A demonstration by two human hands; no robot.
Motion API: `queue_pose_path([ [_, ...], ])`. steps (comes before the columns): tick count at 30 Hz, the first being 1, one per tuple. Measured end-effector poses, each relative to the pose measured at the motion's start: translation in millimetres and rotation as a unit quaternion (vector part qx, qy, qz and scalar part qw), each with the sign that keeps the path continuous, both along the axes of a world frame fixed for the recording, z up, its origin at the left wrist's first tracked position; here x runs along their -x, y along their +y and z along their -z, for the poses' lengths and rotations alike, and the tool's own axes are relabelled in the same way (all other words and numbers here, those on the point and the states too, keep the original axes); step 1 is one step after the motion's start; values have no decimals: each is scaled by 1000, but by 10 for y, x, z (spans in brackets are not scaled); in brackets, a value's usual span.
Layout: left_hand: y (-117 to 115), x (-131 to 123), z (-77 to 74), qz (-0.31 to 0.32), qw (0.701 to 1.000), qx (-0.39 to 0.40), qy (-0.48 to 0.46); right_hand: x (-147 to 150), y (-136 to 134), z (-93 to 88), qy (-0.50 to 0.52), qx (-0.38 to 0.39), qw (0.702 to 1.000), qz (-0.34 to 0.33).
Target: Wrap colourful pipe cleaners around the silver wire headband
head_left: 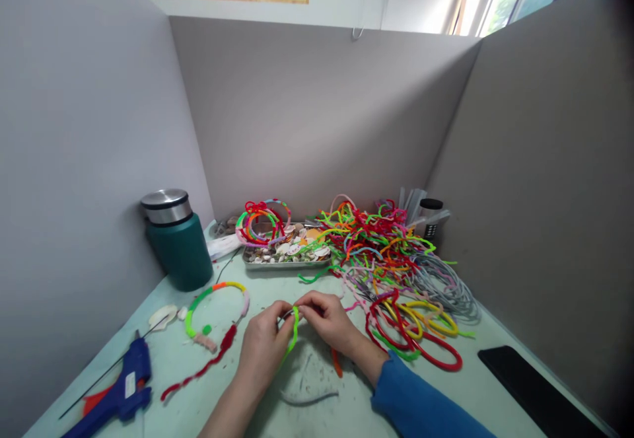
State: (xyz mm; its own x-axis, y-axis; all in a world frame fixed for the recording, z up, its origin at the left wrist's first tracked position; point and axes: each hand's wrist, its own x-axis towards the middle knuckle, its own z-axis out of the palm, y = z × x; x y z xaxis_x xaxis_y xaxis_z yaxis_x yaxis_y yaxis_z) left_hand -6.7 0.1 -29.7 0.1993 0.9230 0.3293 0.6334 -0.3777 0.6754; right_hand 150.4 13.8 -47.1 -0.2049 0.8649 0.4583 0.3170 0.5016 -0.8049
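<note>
Near the middle of the table, my left hand (262, 342) is closed in a pinch around a thin greyish strand and a lime-green pipe cleaner (296, 332). The fingertips of my right hand (329, 322) pinch the top of the same pipe cleaner, close against the left fingers. Its lower end hangs down between the hands; the fingers partly hide the grey strand. Left of my hands lies a ring wrapped in coloured pipe cleaner (199, 302), with a loose red tail (208, 365). A short grey piece (310, 400) and an orange piece (337, 363) lie below my hands.
A blue glue gun (129, 378) and a green flask (181, 253) stand at left. Behind my hands are a metal tray (287, 265) of shells, stacked rings (262, 223) and a pipe cleaner heap (371, 233). At right are grey cord (446, 286) and a black phone-like slab (529, 385). Partitions enclose the table.
</note>
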Motion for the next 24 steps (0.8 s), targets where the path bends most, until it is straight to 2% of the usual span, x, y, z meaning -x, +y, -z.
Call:
queue_pose_path([
  [11,44,12,-27,-5,991,84,-108,25,-35,-21,-44,-23,999,0],
  [19,85,6,14,-19,944,246,-217,43,-67,-60,-56,-28,998,3],
  [24,88,1,66,-48,954,230,-188,44,-39,-42,-43,-6,999,8],
])
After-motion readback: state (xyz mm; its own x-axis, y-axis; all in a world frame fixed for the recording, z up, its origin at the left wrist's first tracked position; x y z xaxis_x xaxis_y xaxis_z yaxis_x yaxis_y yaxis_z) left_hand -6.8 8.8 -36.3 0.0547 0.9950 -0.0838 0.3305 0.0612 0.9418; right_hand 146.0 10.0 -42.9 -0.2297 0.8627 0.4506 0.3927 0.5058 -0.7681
